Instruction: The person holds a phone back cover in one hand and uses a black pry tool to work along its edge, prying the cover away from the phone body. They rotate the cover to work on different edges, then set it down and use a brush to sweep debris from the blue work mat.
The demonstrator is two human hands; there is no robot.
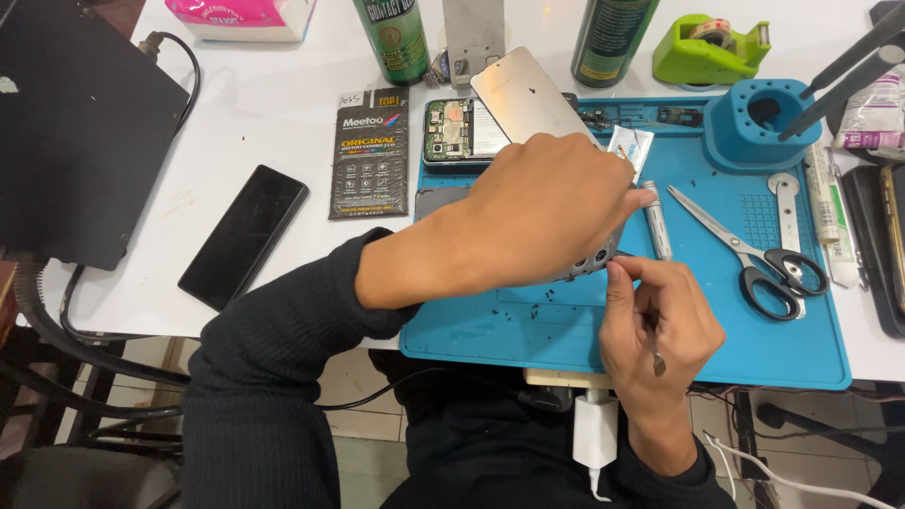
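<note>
A: Gripping phone back cover (528,99) tilted over blue mat (754,339), left hand (547,212) closed on its edges.
B: Right hand (660,320)?
A: Pinched on thin tool at camera corner. Cover looks light, stiff, likely fragile; hold edges.

A grey phone back cover (528,99) is gripped over the blue mat (698,325) by the left hand (547,212); its camera corner is touched by the right hand (660,316). Scissors (754,250) are seen near the mat's right edge.

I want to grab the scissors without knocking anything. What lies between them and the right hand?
Head view: a small silvery tube lies on the blue mat between the scissors and the right hand.
</note>
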